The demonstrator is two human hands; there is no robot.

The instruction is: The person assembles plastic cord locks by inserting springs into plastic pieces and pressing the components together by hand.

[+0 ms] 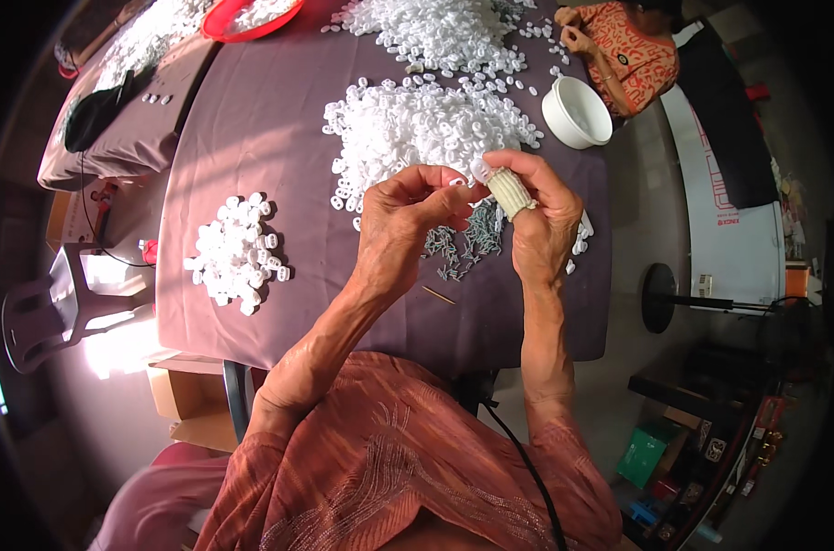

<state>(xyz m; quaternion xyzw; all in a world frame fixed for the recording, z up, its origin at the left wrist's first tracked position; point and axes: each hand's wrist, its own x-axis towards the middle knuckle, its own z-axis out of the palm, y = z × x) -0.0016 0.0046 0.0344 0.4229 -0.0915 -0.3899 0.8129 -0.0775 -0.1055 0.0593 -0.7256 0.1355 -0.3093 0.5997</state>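
Item: our two hands, raised above a table draped in purple cloth (pixel 252 138).

Our left hand (pixel 399 225) has thumb and fingers pinched together on a small white plastic piece (pixel 457 183), which sits at the fingertips, at about two o'clock from the palm. Our right hand (pixel 541 220) has a ribbed cream finger cot (pixel 512 193) on one finger; its fingertips close on a second small white piece (pixel 480 169), at about ten o'clock from that palm. The two pieces lie just beside each other between the hands.

Beneath the hands: one scatter of small grey metal parts (pixel 463 241), too many to count. One thin stick (pixel 438 295) lies at six o'clock from it.

At nine o'clock: one small heap of white pieces (pixel 238 253).

At twelve o'clock: one large heap of white pieces (pixel 426 129), and one more beyond it (pixel 435 32).

At one o'clock: one white bowl (pixel 577 112).

Farthest: one red tray (pixel 252 18) at eleven o'clock; another person in an orange patterned garment (pixel 633 50) at one o'clock.
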